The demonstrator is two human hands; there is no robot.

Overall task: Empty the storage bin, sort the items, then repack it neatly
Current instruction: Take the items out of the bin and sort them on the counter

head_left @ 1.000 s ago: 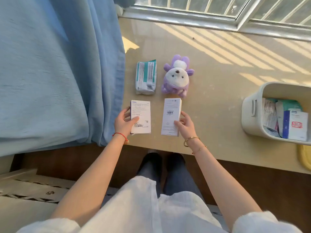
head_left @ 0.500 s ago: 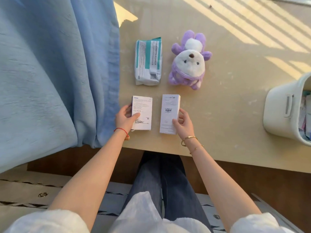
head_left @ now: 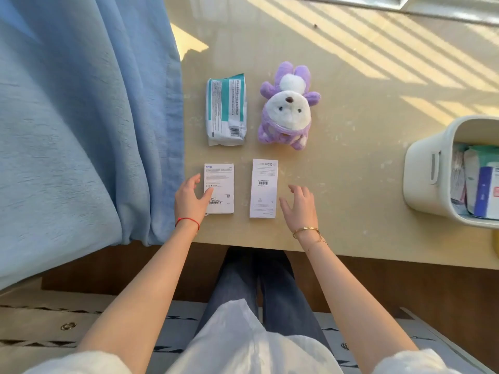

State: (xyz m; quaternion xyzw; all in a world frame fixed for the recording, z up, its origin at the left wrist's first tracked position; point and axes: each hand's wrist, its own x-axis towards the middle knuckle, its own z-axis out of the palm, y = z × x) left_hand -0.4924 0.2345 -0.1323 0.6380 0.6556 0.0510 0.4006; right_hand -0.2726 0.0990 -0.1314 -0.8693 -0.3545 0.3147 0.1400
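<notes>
Two white boxes lie flat near the table's front edge: a shorter box (head_left: pixel 219 188) on the left and a taller box (head_left: pixel 263 188) to its right. My left hand (head_left: pixel 189 199) rests at the shorter box's left edge, thumb on its face, fingers relaxed. My right hand (head_left: pixel 299 207) hovers just right of the taller box, fingers spread, holding nothing. Behind the boxes lie a teal-and-white soft pack (head_left: pixel 226 109) and a purple-and-white plush toy (head_left: pixel 288 109). The white storage bin (head_left: pixel 426 174) stands at the right edge, with several packets and boxes inside.
A blue curtain (head_left: pixel 81 117) hangs over the table's left side, close to my left hand. The beige table (head_left: pixel 351 130) runs back to a window sill in striped sunlight. A yellow object (head_left: pixel 496 245) peeks in at the right edge, below the bin.
My right hand has let go of the taller box and moved a little to the right of it. My left hand's fingers have loosened on the shorter box. The camera tilted back.
</notes>
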